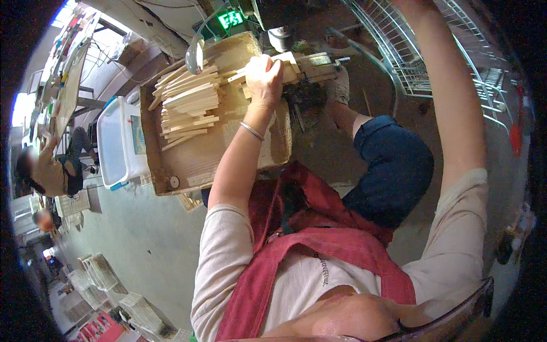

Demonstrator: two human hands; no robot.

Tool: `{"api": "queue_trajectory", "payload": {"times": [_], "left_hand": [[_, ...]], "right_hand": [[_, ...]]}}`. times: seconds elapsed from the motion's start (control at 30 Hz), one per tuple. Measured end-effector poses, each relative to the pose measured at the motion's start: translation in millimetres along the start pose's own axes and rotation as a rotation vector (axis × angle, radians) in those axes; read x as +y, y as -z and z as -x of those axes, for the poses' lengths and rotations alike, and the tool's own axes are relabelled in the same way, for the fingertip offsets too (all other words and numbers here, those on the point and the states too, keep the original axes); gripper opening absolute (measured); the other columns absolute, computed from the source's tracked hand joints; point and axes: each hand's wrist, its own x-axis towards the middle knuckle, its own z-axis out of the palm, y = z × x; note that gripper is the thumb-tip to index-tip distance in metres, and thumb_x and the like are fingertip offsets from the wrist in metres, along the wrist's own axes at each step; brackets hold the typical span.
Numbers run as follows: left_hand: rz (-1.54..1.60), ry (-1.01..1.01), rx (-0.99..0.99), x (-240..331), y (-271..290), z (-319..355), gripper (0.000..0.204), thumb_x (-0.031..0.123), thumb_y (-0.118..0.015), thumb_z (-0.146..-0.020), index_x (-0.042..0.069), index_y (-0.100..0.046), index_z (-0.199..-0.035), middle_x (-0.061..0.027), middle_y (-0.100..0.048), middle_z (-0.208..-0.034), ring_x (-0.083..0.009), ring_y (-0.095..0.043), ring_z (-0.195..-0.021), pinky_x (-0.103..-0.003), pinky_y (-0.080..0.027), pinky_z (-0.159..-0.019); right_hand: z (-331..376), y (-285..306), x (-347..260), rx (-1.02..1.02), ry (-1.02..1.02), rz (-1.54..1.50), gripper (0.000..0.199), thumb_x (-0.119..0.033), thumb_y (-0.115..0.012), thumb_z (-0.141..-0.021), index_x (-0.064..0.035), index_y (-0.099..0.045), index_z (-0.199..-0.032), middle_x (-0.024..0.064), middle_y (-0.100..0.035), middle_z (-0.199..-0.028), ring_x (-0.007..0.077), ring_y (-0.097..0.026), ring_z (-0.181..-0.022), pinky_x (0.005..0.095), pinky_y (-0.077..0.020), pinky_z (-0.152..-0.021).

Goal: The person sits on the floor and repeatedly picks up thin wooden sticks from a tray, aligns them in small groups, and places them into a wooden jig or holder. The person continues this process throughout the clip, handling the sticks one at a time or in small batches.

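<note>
My left hand (264,80), with a bracelet at its wrist, is closed over pale wooden strips (236,76) at the right side of a shallow brown box (228,162). Strip ends stick out to its left, and a pale wooden piece (289,69) shows just right of the fist. A pile of loose wooden strips (188,105) lies inside the box. Beyond the fist is a small machine (318,69) with a metal top and dark underside. My right hand (407,4) reaches to the top edge, beside a wire cart (393,43); its fingers are cut off from view.
A clear lamp shade (194,56) hangs over the box. On the left stands a white plastic bin (114,142) with blue handles. A white bucket (279,39) sits beyond the machine. Farther left, another person (57,168) sits at a long table (71,85).
</note>
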Motion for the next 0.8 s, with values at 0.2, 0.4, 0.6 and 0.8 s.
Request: {"api": "queue_trajectory", "payload": {"times": [0.2, 0.4, 0.6, 0.8], "left_hand": [[0.016, 0.022, 0.030, -3, 2, 3, 0.017, 0.009, -0.071, -0.071, 0.010, -0.054, -0.072, -0.0076, -0.047, -0.072, -0.0290, -0.051, -0.071, -0.041, -0.040, -0.060], [0.018, 0.032, 0.022, -4, 1, 5, 0.017, 0.009, -0.070, -0.070, 0.011, -0.054, -0.072, -0.0068, -0.046, -0.074, -0.0282, -0.051, -0.073, -0.041, -0.041, -0.064], [0.001, 0.032, 0.014, -1, 3, 3, 0.016, 0.009, -0.069, -0.069, 0.011, -0.054, -0.073, -0.0061, -0.045, -0.074, -0.0276, -0.051, -0.073, -0.040, -0.041, -0.066], [0.005, 0.040, 0.003, -3, 3, 5, 0.016, 0.008, -0.069, -0.070, 0.011, -0.053, -0.073, -0.0067, -0.045, -0.074, -0.0278, -0.051, -0.073, -0.041, -0.041, -0.066]], "right_hand": [[-59, -10, 14, -0.106, -0.020, -0.198, 0.026, -0.029, -0.053, -0.097, -0.0096, -0.068, -0.105, 0.0048, -0.064, -0.077, 0.0174, -0.056, -0.056, 0.0315, -0.0428, -0.047], [-43, -8, -4, 0.091, -0.009, 0.019, 0.030, -0.041, -0.060, -0.093, -0.0121, -0.065, -0.096, 0.0019, -0.056, -0.069, 0.0160, -0.048, -0.050, 0.0316, -0.0340, -0.042], [-23, -11, -20, 0.162, -0.048, 0.016, 0.024, -0.038, -0.058, -0.095, -0.0145, -0.059, -0.090, -0.0034, -0.037, -0.054, 0.0130, -0.032, -0.040, 0.0305, -0.0222, -0.037], [-10, -11, -28, 0.114, -0.095, -0.014, 0.026, -0.035, -0.054, -0.097, -0.0170, -0.050, -0.078, -0.0056, -0.030, -0.051, 0.0109, -0.027, -0.038, 0.0291, -0.0172, -0.036]]}}
